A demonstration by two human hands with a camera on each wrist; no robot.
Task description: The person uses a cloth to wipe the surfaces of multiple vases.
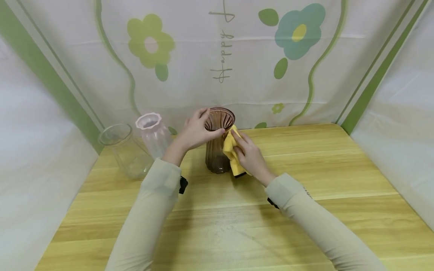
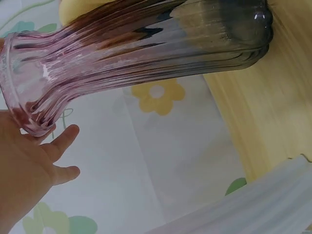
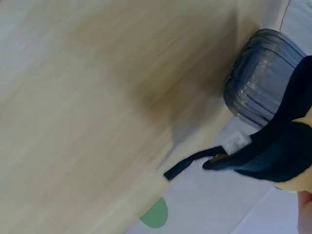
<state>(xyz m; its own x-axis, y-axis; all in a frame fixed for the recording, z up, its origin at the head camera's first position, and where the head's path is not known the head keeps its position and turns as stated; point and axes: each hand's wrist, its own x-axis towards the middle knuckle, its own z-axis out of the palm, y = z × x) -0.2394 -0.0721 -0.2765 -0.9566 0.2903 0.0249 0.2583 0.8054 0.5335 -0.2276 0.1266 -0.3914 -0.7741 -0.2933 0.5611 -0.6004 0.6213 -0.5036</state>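
Note:
A ribbed, brownish-pink glass vase (image 1: 214,154) stands upright on the table, its flared rim facing up. My left hand (image 1: 196,132) grips the vase's rim from the left, thumb along the near side and fingers behind. In the left wrist view, two fingers of the left hand (image 2: 29,168) extend below the rim of the vase (image 2: 141,53). My right hand (image 1: 251,157) pinches a yellow cloth (image 1: 230,147) against the vase's right side, just under the rim. Dark backing and a small white label show on the cloth (image 3: 282,148) in the right wrist view, beside the vase's base (image 3: 261,80).
Left of my left forearm stand a clear glass vase (image 1: 130,158) and a pale pink vase (image 1: 156,139) with a scalloped rim. A white curtain (image 1: 190,56) with printed flowers hangs behind the wooden table (image 1: 339,180), and white sheets flank both sides.

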